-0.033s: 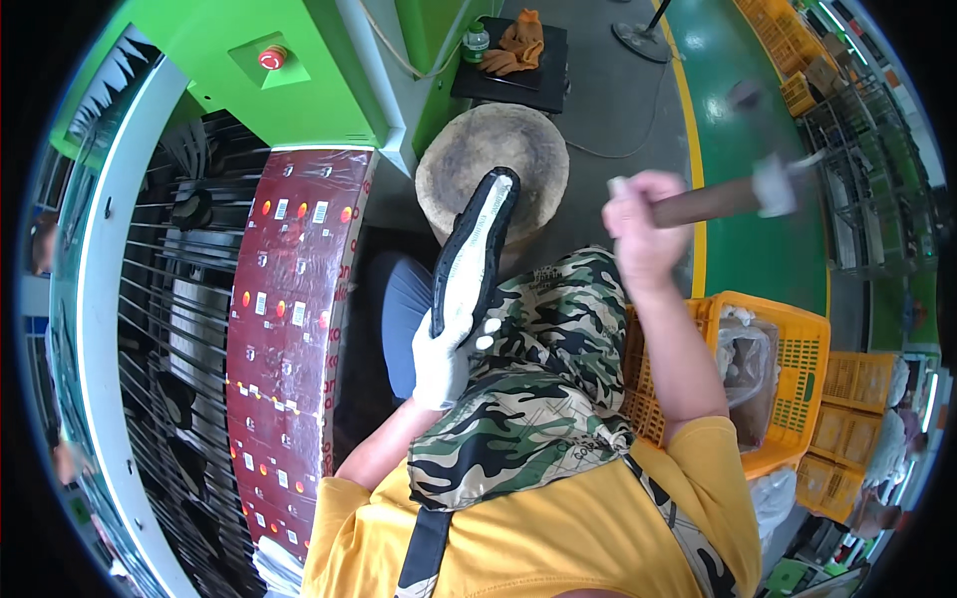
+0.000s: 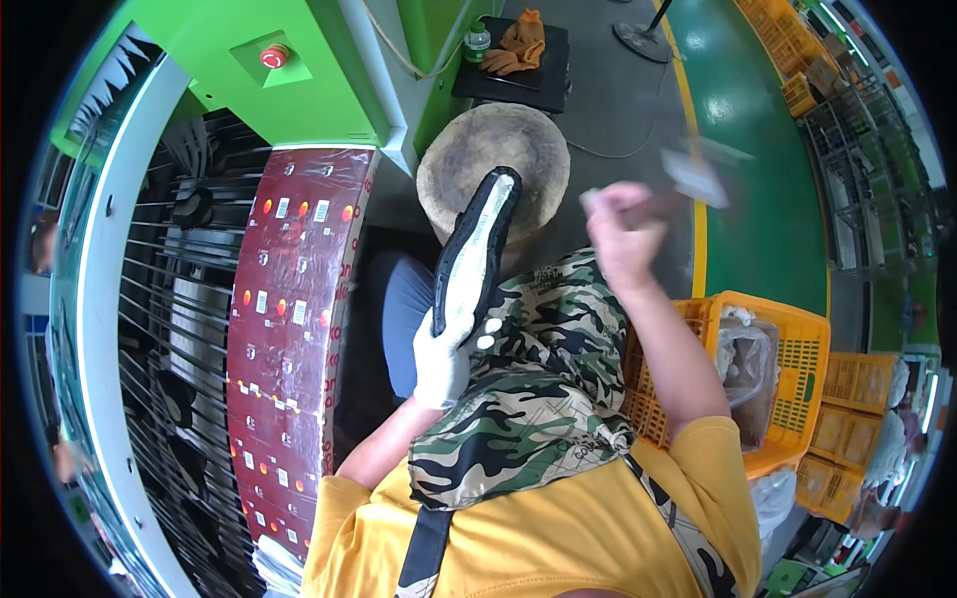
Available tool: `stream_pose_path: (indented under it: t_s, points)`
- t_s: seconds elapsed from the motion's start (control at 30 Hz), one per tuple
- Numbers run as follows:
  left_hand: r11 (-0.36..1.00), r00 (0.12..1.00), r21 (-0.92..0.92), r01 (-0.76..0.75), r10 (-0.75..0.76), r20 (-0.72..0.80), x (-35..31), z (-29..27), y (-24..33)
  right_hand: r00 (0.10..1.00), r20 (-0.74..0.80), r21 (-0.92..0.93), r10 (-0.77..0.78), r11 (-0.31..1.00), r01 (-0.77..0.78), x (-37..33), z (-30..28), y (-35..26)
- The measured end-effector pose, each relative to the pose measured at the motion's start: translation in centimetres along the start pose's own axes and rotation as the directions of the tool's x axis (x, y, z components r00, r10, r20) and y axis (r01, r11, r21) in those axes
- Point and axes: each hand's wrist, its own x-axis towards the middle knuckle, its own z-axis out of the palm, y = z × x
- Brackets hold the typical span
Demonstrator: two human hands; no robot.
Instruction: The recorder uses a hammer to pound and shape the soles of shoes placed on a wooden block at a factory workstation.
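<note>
My left hand (image 2: 442,371), in a white glove, grips one end of a black shoe (image 2: 469,264) whose white underside faces up. Its far end lies over a round wooden block (image 2: 454,149); whether it presses on the wood cannot be told. Bare and closed, my right hand (image 2: 626,234) is raised to the right of the shoe, around the handle of a hammer (image 2: 696,179). Motion smears the hammer's head and handle. Hammer and shoe are apart.
A green machine (image 2: 299,85) with a red button (image 2: 273,56) stands left, beside a dark red wrapped panel (image 2: 289,329). Past the block, a black stand (image 2: 548,85) bears orange gloves (image 2: 518,50) and a bottle (image 2: 477,42). An orange crate (image 2: 797,399) sits at my right.
My right hand has swung left with the hammer, and the hammer's head has come closer to the block. My left hand and the shoe keep their place.
</note>
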Motion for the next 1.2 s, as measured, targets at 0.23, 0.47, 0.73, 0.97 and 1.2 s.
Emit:
stream_pose_path:
  t_s: [0.23, 0.47, 0.73, 0.97, 1.2]
  points:
    - [1.0, 0.998, 0.017, 0.007, -0.006, -0.058, 0.1, 0.2, 0.8, 0.928, 0.199, -0.261, 0.313, 0.93, -0.258, 0.3, -0.5, -0.2]
    - [0.999, 0.998, 0.025, 0.031, -0.029, -0.049, 0.5, -0.4, 1.2, 0.799, 0.43, -0.441, 0.421, 0.87, -0.221, 0.3, 0.4, 0.8]
    - [0.999, 0.997, 0.018, 0.046, -0.045, -0.061, 0.7, -0.2, 1.0, 0.976, 0.209, 0.197, 0.061, 0.975, -0.103, -2.0, 1.2, 2.5]
    - [0.998, 0.997, 0.011, 0.067, -0.066, -0.033, 0.6, -0.6, 1.1, 0.871, 0.41, 0.041, 0.27, 0.949, -0.314, -0.6, 0.0, -5.9]
    - [0.998, 0.997, 0.02, 0.053, -0.052, -0.062, 0.6, -0.2, 0.7, 0.835, 0.291, -0.242, 0.467, 0.88, -0.409, -3.9, 0.6, 3.4]
